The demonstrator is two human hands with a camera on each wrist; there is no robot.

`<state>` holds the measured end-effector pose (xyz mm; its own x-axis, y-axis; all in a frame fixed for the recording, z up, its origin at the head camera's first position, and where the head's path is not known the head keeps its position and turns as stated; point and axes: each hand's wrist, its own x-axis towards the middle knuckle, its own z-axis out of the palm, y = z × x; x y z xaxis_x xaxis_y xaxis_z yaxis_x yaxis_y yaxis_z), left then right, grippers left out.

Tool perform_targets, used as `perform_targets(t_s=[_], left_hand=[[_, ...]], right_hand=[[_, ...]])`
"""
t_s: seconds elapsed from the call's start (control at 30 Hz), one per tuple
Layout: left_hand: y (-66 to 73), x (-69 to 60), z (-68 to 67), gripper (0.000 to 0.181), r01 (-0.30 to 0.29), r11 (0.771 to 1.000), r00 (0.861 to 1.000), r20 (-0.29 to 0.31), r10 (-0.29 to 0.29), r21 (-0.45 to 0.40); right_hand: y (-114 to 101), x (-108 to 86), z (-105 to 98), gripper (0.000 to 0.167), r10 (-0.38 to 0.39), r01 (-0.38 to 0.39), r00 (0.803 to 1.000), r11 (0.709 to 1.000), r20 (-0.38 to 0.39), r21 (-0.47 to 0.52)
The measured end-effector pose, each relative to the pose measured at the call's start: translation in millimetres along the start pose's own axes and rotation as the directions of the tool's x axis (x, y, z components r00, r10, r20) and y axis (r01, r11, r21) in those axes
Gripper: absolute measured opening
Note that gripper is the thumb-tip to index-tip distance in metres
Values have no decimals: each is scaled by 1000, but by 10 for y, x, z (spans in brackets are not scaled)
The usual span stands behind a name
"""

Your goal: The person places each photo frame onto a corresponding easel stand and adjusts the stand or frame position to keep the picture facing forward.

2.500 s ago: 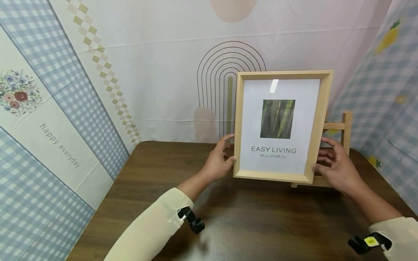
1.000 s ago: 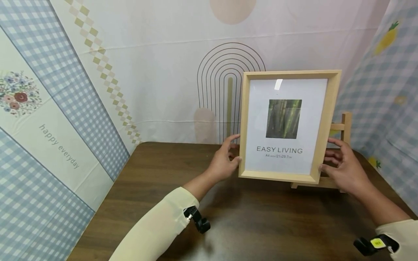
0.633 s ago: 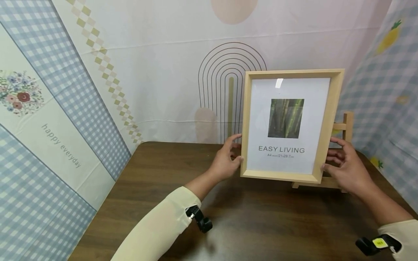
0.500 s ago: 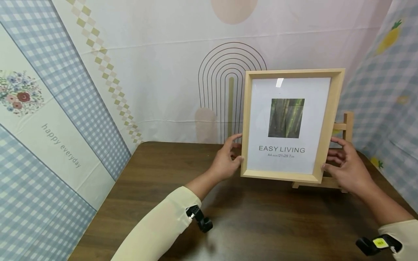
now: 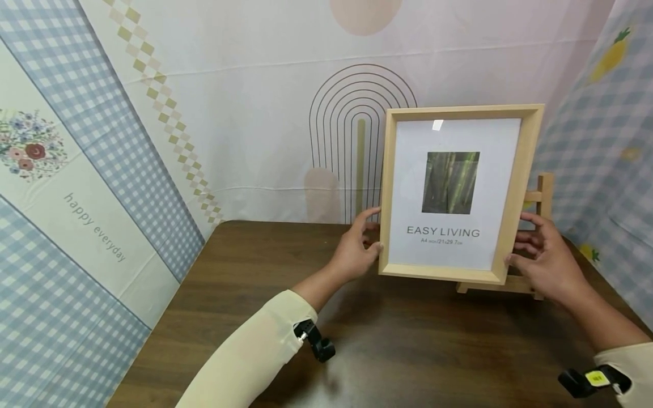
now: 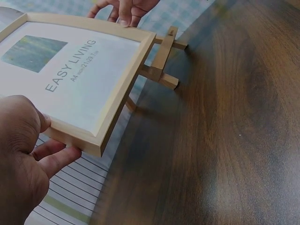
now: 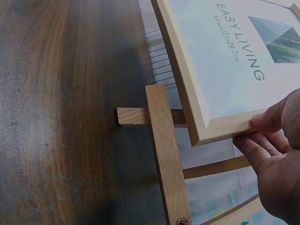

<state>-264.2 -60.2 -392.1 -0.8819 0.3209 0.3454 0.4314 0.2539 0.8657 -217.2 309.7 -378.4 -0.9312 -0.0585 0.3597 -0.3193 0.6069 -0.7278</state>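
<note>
The picture frame (image 5: 456,187) is held up over the right part of the brown table (image 5: 408,340), just in front of the wooden easel (image 5: 545,195). Both hands have it: the left hand (image 5: 354,249) pinches its left side low down, the right hand (image 5: 548,260) the right side, each thumb on the front rim with fingers behind. That looks a sound hold to me, clear of the shiny front. I'd move both sides evenly so neither corner dips, and watch the right fingers, which seem close to the easel. From here I can't tell whether the frame's back touches it; a gentle pace seems wise.
</note>
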Motion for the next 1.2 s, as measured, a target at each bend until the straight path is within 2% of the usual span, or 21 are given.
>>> perform_targets(t_s=[0.77, 1.2], left_hand=[[21, 69, 96, 78, 30, 999, 999, -21, -30, -13], [21, 113, 132, 76, 31, 999, 999, -22, -31, 24]], right_hand=[[80, 64, -70, 90, -11, 12, 1000, 1000, -20, 10], [150, 130, -86, 90, -3, 3, 1000, 1000, -18, -6]])
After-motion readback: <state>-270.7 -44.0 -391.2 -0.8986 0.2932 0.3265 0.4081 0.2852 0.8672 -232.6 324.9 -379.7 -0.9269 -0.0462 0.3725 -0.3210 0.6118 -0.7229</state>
